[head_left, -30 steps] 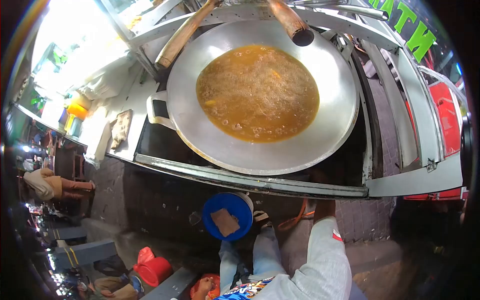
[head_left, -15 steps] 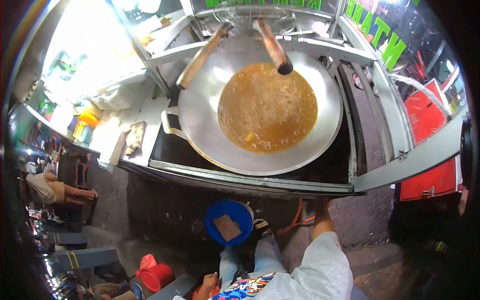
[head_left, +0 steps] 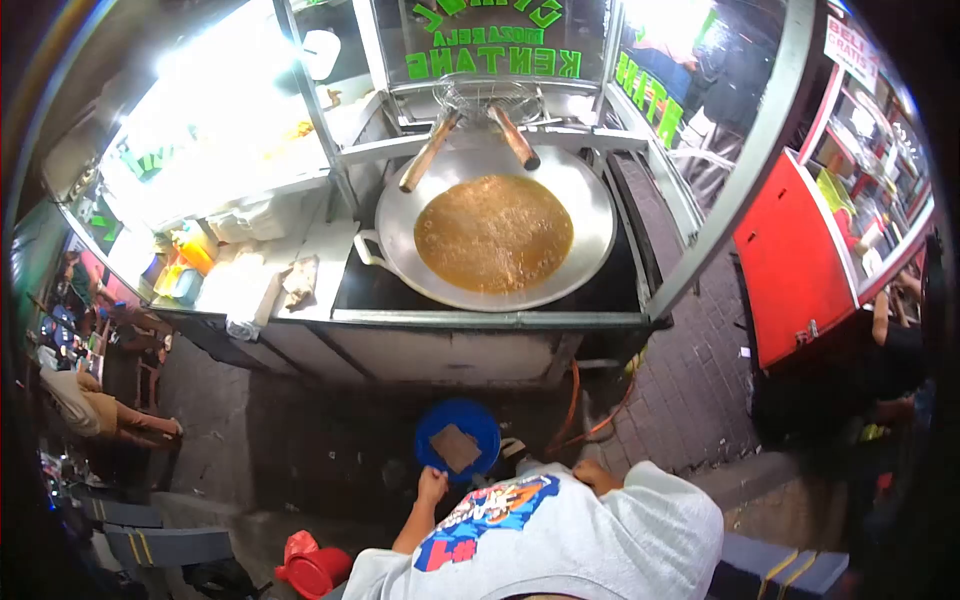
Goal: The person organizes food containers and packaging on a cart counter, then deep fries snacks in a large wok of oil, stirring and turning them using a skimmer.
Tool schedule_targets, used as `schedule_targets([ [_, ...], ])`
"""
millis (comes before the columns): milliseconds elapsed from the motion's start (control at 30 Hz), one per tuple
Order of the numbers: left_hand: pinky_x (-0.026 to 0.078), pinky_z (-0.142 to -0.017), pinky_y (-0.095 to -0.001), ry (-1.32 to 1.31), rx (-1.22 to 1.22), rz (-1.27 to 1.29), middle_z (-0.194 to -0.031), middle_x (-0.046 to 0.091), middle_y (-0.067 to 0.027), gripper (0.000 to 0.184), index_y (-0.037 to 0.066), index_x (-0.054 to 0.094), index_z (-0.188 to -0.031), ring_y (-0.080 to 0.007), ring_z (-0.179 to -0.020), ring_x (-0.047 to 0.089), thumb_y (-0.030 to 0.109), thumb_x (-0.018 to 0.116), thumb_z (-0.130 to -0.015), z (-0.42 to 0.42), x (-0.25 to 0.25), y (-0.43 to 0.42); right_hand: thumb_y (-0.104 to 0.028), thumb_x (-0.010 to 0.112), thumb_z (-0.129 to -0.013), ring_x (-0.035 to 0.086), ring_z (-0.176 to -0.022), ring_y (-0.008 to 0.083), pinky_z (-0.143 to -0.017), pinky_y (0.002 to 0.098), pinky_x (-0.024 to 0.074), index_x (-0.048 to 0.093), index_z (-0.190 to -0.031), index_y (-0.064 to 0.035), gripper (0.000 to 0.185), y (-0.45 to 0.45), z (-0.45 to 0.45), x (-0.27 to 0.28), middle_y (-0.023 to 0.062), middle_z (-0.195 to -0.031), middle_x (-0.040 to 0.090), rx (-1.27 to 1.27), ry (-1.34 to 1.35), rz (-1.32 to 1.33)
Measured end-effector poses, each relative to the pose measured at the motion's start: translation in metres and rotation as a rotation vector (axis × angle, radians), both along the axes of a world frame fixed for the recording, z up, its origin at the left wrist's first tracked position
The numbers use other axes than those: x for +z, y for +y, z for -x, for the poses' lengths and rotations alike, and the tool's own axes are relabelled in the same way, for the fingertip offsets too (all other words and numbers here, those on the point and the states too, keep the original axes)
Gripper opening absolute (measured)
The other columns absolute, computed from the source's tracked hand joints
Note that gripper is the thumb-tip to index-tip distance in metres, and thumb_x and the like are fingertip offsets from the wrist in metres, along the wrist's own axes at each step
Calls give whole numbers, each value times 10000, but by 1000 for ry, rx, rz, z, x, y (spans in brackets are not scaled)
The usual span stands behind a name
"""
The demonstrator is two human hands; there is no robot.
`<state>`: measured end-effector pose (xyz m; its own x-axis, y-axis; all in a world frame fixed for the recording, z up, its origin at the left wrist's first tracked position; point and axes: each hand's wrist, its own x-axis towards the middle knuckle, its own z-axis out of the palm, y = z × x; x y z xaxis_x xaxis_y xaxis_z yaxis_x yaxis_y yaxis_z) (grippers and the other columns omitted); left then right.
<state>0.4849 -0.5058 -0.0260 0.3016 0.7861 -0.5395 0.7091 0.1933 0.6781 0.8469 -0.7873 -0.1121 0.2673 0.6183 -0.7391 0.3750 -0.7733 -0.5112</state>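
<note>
My left hand (head_left: 432, 486) is closed, held in front of my body beside the blue bucket (head_left: 487, 420); whether anything is in its fingers is too small to make out. A brown cardboard-like piece (head_left: 455, 449) lies across the bucket. My right hand (head_left: 594, 476) is close to my body on the other side, its fingers mostly hidden. Farther forward, a large metal wok (head_left: 597, 225) holds bubbling brown oil (head_left: 495, 235). Two wooden handles (head_left: 428, 158) of wire strainers (head_left: 500, 98) reach over its far rim. Neither hand touches the wok.
A white counter (head_left: 325, 270) left of the wok bears a cloth (head_left: 299, 282) and orange bottles (head_left: 195, 248). Metal posts (head_left: 740, 170) frame the stall. An orange hose (head_left: 573, 405) runs over the ground. To the right stands a red cabinet (head_left: 795, 260); a red bucket (head_left: 318, 572) is lower left.
The view has tilted and pulled back from the wok, showing more of the stall front. My left hand has come up towards the blue bucket; my right arm has drawn back to my body.
</note>
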Motion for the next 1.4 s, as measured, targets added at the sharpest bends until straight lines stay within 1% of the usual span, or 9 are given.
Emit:
schedule_targets([
  [233,454,-512,-334,-189,38,84,-570,584,-123,358,5,509,-624,-179,-524,588,261,527,-874,-16,53,10,-353,597,-758,628,-637,225,-614,382,484,688,-739,-45,322,48,16,18,124,-667,647,304,-212,-161],
  [367,463,-538,-363,-68,-75,-2,-563,607,-139,501,-18,637,-624,-224,-549,606,325,412,-912,38,53,-24,-323,600,-796,598,-573,178,-550,360,477,687,-720,-42,304,94,14,142,96,-642,644,-211,54,28],
  [467,460,-578,-431,101,-262,-217,-611,621,-187,509,-12,651,-642,-330,-596,618,304,361,-917,101,26,-61,-415,538,-813,644,-712,317,-645,405,510,677,-826,-15,423,104,13,129,181,-766,651,-113,-62,-45],
  [567,460,-592,-451,223,-295,-125,-631,623,-199,511,-12,653,-658,-363,-614,615,304,346,-918,138,24,-82,-362,605,-793,567,-484,142,-477,313,466,668,-660,-58,338,94,18,96,95,-544,590,178,-380,-313],
  [633,461,-592,-452,242,-236,-71,-633,623,-199,511,-11,653,-659,-364,-615,615,303,344,-918,143,21,-81,-420,609,-767,613,-507,226,-531,361,497,689,-745,-54,376,94,34,128,129,-610,625,292,-264,-39],
  [833,461,-593,-453,256,-105,-5,-637,623,-200,509,-11,652,-663,-366,-620,614,300,341,-919,138,18,-66,-316,621,-691,608,-994,288,-829,411,474,672,-948,-72,359,75,74,66,172,-1041,627,191,-184,27],
  [1000,462,-593,-454,181,-56,-11,-641,623,-200,508,-10,651,-665,-367,-624,614,298,338,-920,129,11,-66,-320,629,-681,632,-933,286,-784,405,492,680,-912,-59,352,89,57,26,161,-975,650,217,-130,11],
  [1200,463,-594,-456,-2,17,22,-646,623,-201,506,-9,650,-668,-369,-628,614,296,335,-920,107,9,-73,-128,592,-660,655,-641,200,-606,315,533,678,-831,-94,195,118,50,93,112,-721,664,242,-393,-301],
  [1400,463,-595,-457,2,50,24,-651,624,-201,504,-8,650,-671,-371,-633,614,293,332,-921,113,4,-90,-250,644,-705,626,-548,162,-538,309,510,677,-795,-101,177,124,65,169,70,-618,634,177,-66,-4],
])
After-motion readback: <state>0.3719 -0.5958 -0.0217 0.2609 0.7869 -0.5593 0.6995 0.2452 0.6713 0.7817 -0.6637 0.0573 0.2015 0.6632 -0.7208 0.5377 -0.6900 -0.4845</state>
